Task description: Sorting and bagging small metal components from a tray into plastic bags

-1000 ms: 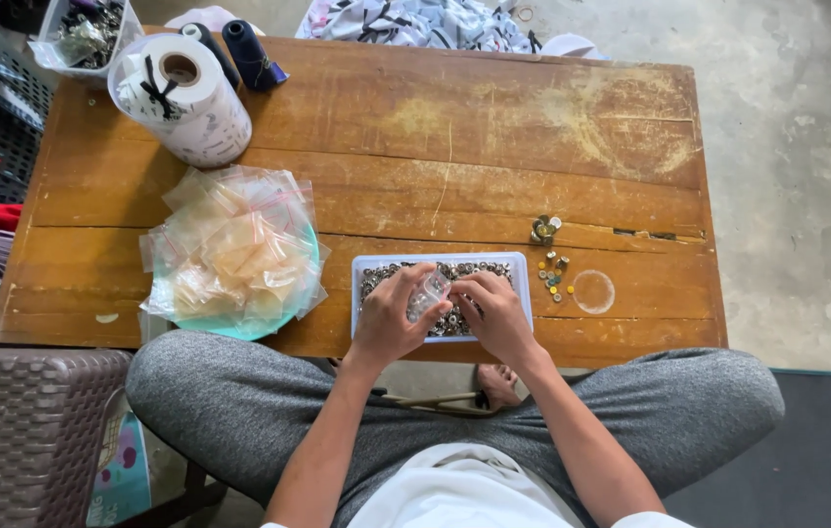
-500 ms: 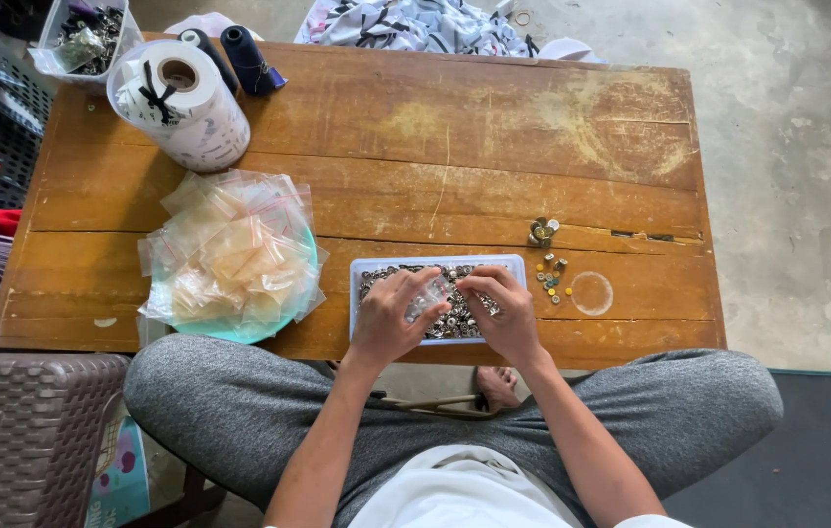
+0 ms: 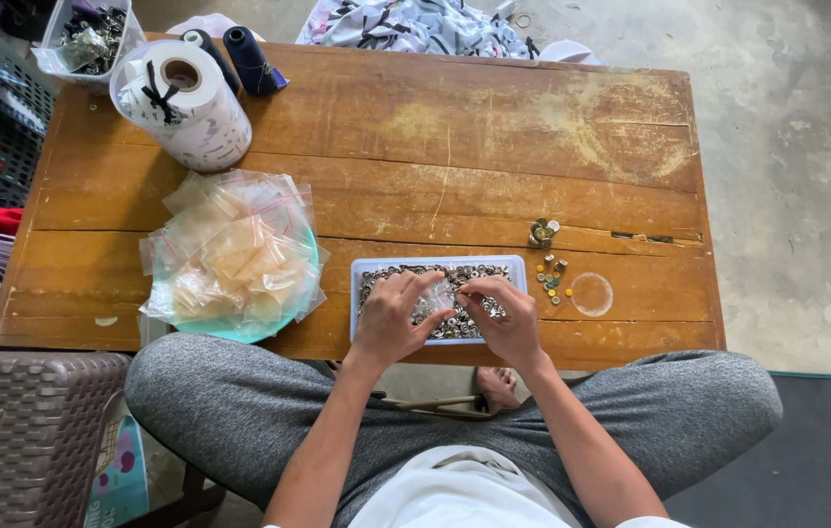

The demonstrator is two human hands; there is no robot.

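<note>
A shallow white tray point(image 3: 366, 266) full of small metal buttons sits at the near edge of the wooden table point(image 3: 415, 147). Over the tray my left hand point(image 3: 391, 318) grips a small clear plastic bag point(image 3: 432, 302). My right hand point(image 3: 498, 318) is closed on the bag's other side, fingertips pinched at its opening. Whether those fingertips hold a button I cannot tell.
A pile of empty clear bags point(image 3: 229, 254) lies on a teal plate left of the tray. Loose buttons point(image 3: 547, 279) and a clear round lid point(image 3: 591, 293) lie to its right. A white tape roll point(image 3: 180, 103), dark thread spools point(image 3: 249, 59) and a parts bin point(image 3: 83, 39) stand far left.
Both hands have stayed over the tray, with the small bag shifting slightly between them. Nothing else on the table has moved.
</note>
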